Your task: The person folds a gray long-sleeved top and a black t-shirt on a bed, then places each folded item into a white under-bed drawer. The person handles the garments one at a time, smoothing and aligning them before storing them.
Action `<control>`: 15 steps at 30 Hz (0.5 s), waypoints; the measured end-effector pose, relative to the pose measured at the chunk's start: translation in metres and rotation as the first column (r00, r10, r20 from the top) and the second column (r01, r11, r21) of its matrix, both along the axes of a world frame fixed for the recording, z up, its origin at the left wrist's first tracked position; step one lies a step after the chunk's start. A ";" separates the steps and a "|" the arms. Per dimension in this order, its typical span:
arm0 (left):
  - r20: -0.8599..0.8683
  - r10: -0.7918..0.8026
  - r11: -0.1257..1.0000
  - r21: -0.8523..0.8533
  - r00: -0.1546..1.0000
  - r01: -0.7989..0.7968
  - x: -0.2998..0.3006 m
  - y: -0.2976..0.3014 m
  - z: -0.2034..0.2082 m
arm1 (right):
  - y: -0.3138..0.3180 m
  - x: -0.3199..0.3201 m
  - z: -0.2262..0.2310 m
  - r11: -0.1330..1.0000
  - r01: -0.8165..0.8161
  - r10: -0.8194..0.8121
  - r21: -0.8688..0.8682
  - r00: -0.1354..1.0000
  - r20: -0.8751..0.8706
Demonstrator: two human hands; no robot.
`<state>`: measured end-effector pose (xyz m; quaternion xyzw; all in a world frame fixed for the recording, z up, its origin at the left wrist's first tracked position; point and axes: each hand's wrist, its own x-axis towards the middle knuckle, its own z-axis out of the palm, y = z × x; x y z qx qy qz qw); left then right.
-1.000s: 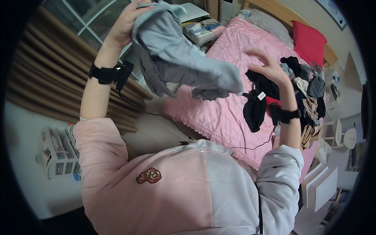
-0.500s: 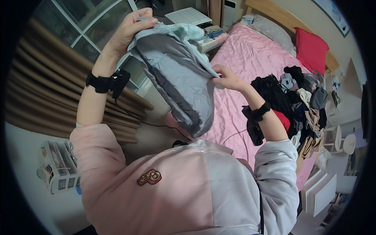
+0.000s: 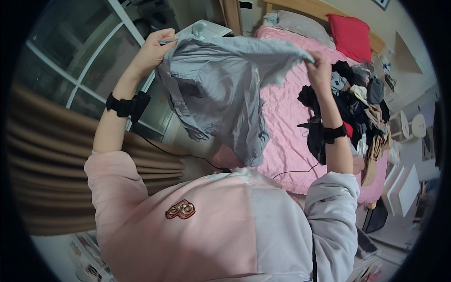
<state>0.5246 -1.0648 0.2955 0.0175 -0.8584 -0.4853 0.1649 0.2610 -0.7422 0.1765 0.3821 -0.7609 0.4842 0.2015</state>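
A thin, crumpled grey-blue garment hangs stretched between my raised hands; its folds hide what kind it is. My left hand pinches its upper left corner, thumb against the bent fingers. At the opposite upper corner, my right hand is closed on the edge, its fingertips partly turned out of sight. The loose cloth droops in front of my chest, its lowest part overlapping the near edge of the bed.
A pink-covered bed stretches ahead and to the right, with a red pillow and a grey pillow at its head. Mixed clothes are heaped on its right side. Brown curtains and a glass door stand left.
My right hand has moved right and slightly up, spreading the garment wider. My left hand has dropped slightly and keeps its grip. The view has turned a little.
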 end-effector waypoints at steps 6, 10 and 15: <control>0.028 -0.184 0.982 -0.033 0.982 0.185 -0.039 -0.008 -0.005 | 0.012 0.006 0.057 0.846 -0.143 0.318 -0.513 0.908 0.272; 0.061 -0.067 0.936 -0.343 0.996 0.084 -0.052 -0.008 0.001 | 0.019 0.011 0.084 0.810 -0.122 0.331 -0.573 0.902 0.276; -0.205 0.040 0.916 -0.384 0.978 -0.118 -0.071 -0.009 0.012 | 0.019 0.013 0.114 0.813 -0.166 0.152 -0.558 0.986 -0.073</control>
